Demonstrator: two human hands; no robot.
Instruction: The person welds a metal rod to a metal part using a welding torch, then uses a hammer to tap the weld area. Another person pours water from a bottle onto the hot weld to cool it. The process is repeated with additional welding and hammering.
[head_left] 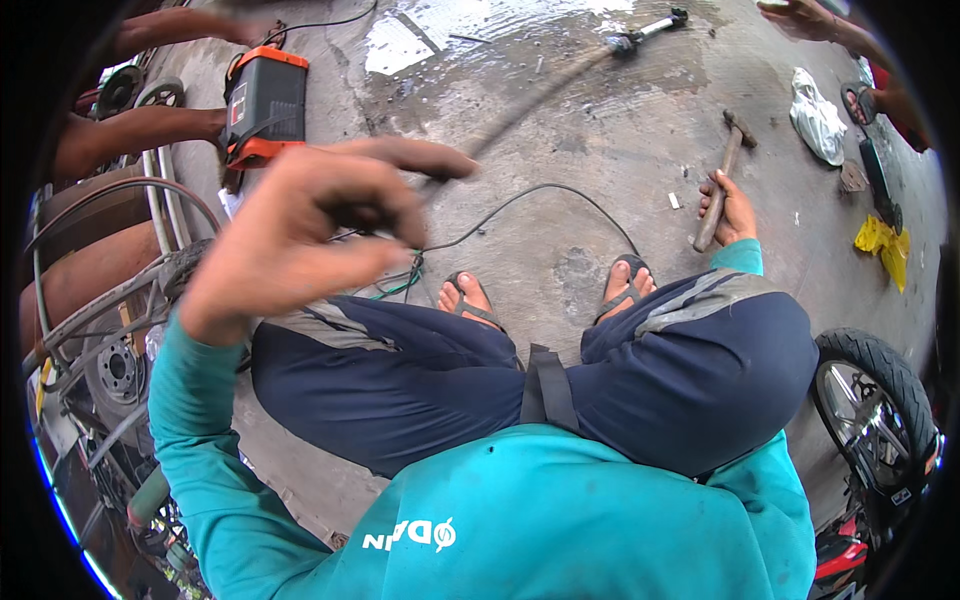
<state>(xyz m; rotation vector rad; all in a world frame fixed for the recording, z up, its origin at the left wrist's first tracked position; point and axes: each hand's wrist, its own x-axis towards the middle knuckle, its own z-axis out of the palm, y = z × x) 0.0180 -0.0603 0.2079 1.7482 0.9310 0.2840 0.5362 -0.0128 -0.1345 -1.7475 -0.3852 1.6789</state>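
My left hand [300, 225] is raised in front of me at left, a little blurred. Its fingers and thumb curl around the near end of a long dark metal shaft [545, 92], with the forefinger stretched along it. The shaft slants away to the upper right, where a joint and a bright silver section [655, 27] form its far end. Low beside my right knee, my right hand [738, 210] grips a hammer [722, 190] by its wooden handle. The hammer's head points away from me.
A black and orange box-shaped machine [275, 105] stands at left beside another person's arms. A black cable [550, 187] curves across the concrete floor. At right are a white plastic bag [818, 118], a yellow bag [882, 240], a motorcycle wheel [875, 410] and another person.
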